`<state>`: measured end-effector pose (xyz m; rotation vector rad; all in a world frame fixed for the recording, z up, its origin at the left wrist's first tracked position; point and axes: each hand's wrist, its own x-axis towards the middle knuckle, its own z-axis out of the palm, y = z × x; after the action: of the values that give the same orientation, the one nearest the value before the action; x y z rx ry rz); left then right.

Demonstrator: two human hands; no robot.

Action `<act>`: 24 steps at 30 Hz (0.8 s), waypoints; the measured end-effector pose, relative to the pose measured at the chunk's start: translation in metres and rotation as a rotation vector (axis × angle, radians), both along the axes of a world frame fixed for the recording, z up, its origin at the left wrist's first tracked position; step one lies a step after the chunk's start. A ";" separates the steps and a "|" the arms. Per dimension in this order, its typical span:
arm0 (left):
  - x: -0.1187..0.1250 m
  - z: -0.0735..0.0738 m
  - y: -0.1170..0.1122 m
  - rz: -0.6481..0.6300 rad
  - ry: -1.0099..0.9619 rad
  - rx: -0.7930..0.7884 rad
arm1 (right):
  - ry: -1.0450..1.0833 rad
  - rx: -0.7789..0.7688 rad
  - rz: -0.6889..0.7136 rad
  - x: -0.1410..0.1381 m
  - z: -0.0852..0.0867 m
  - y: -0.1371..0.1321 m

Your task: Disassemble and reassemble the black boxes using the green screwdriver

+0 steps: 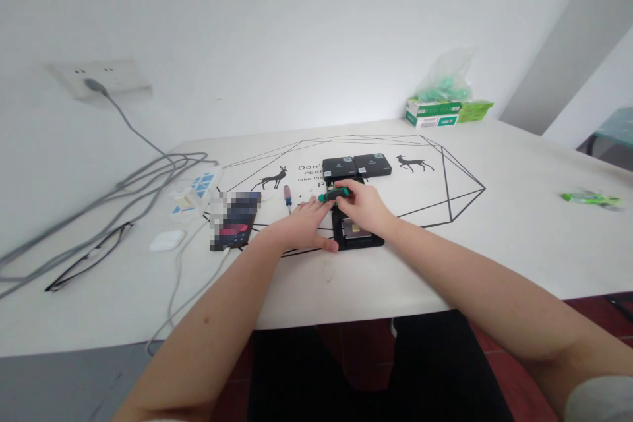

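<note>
My right hand [368, 208] is closed around a green and black handle [337, 194] that looks like a screwdriver's; its working tip cannot be made out. Below that hand lies an opened black case [373, 242], with a square metallic part [356, 229] showing inside. My left hand [309, 223] rests with fingers stretched out and thumb apart at the case's left side, its fingertips close to the green handle. Part of the case is hidden under both hands. Just behind sit two flat black boxes [339, 167], side by side. A second screwdriver [287, 194] lies left of my left hand.
A phone [237, 221] with a cable, a white earbud case [167, 240], glasses [91, 256] and a power strip [200, 188] with grey cords occupy the left. Green and white boxes [432, 112] stand at the back right, and a bright green item [591, 199] lies far right.
</note>
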<state>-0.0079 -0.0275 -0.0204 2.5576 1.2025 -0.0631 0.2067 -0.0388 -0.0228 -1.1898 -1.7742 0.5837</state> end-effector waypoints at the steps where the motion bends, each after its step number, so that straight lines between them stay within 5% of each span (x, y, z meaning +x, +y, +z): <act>1: 0.000 -0.001 0.000 -0.006 -0.011 0.008 | -0.044 0.012 0.009 -0.002 0.000 0.000; 15: 0.000 0.000 0.000 0.019 0.078 -0.031 | -0.131 0.013 -0.024 -0.002 0.005 0.004; 24: -0.004 0.001 0.002 0.005 0.031 -0.022 | 0.376 -0.057 -0.062 0.016 0.013 0.014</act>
<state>-0.0124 -0.0256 -0.0198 2.5439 1.2122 -0.1151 0.2223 -0.0246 -0.0097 -1.0873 -1.4067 0.7697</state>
